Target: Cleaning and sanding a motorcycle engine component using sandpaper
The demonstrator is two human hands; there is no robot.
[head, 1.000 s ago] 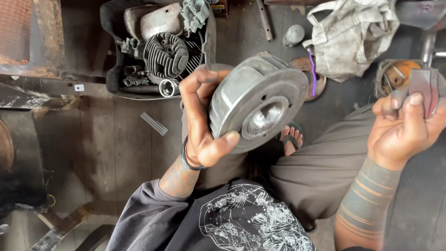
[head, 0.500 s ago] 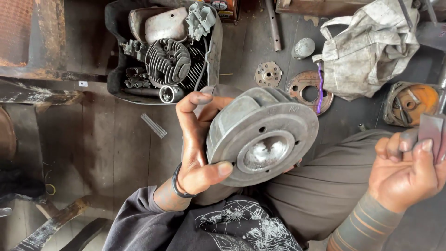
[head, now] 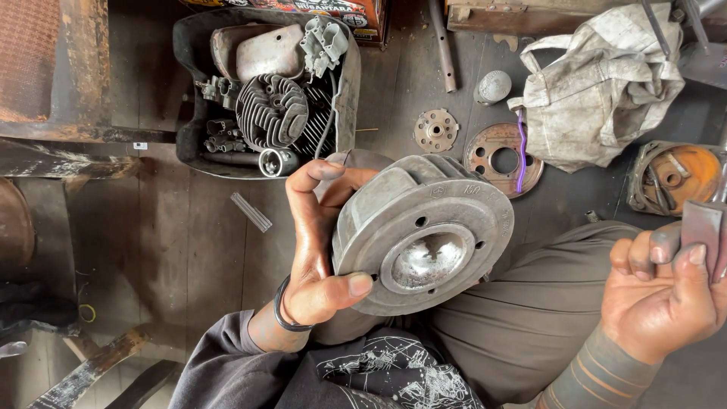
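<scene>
The left hand (head: 318, 257) grips a grey finned cylinder head (head: 420, 231) by its rim, thumb across the face; the right hand (head: 666, 295) pinches folded sandpaper (head: 704, 235), well apart.

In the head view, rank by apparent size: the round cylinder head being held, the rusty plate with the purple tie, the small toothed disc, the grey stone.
1. Cylinder head, nearest the camera
2. Rusty plate
3. Toothed disc
4. Grey stone, close to the disc
</scene>
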